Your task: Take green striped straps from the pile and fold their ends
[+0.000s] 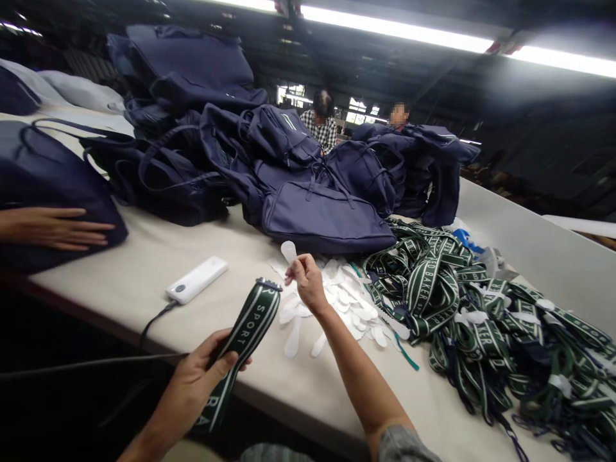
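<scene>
My left hand (pixel 209 362) is closed around a folded dark green strap (pixel 253 327) with white stripes and lettering, held above the table's front edge. The strap's top end, with a dark buckle-like edge, points up and to the right. Between the thumb and fingers of my right hand (pixel 305 276) is a white plastic strip (pixel 289 251) with a rounded end, raised off the table. Below that hand lies a pile of similar white strips (pixel 353 308), some with toothed edges.
More green straps (pixel 433 276) heap up on the right, several bound with white strips. Navy bags (pixel 327 215) are stacked at the back. A white power bank (pixel 197 280) with a cable lies left. Another person's hand (pixel 58 228) rests on a navy bag; two people are behind.
</scene>
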Available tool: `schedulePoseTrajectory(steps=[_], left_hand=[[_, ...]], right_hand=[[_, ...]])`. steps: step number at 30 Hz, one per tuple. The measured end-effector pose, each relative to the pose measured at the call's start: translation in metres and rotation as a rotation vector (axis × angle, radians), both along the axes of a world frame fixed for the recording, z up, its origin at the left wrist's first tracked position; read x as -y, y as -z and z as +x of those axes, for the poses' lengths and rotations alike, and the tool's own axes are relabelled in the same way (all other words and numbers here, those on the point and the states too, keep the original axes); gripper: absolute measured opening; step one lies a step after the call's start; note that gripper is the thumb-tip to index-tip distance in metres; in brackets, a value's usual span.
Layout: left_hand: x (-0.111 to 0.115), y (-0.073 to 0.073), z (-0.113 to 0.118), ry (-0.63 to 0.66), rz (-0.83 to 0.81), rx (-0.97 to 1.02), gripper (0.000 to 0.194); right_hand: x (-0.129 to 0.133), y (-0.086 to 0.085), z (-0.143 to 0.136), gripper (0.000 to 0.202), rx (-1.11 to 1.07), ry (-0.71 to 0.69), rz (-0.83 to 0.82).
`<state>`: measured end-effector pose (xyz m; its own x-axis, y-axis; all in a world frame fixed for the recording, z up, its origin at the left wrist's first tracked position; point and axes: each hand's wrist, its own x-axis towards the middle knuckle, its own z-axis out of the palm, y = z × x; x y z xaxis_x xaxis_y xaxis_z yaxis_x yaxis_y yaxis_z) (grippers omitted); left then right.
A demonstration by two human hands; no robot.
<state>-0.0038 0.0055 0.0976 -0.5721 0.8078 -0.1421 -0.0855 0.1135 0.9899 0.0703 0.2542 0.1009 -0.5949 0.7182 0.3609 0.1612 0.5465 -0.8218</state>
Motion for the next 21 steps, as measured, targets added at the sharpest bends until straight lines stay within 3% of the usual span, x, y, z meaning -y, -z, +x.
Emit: schedulePoseTrajectory(steps=[4,8,14,18,21], left_hand=[[-0.019,-0.025,0.011,0.227,0.099,0.107,0.063],[-0.028,-0.031,0.019,0.232,0.13,0.229,0.075],[-0.022,-0.024,0.013,0.263,0.076,0.312,0.055],[-0.014,-0.019,0.01,0.289,0.023,0.337,0.046],[-0.009,-0.015,0.008,0.237,-0.015,0.314,0.042]], right_hand=[[0.053,-0.006,0.028,0.019,-0.167,-0.209,-0.228],[0.086,0.004,0.045,0.021,-0.262,-0.437,-0.614],[0.096,0.019,0.047,0.029,-0.288,-0.451,-0.708],[0.096,0.019,0.047,0.034,-0.233,-0.55,-0.81],[0.097,0.017,0.051,0.034,-0.179,-0.562,-0.794]])
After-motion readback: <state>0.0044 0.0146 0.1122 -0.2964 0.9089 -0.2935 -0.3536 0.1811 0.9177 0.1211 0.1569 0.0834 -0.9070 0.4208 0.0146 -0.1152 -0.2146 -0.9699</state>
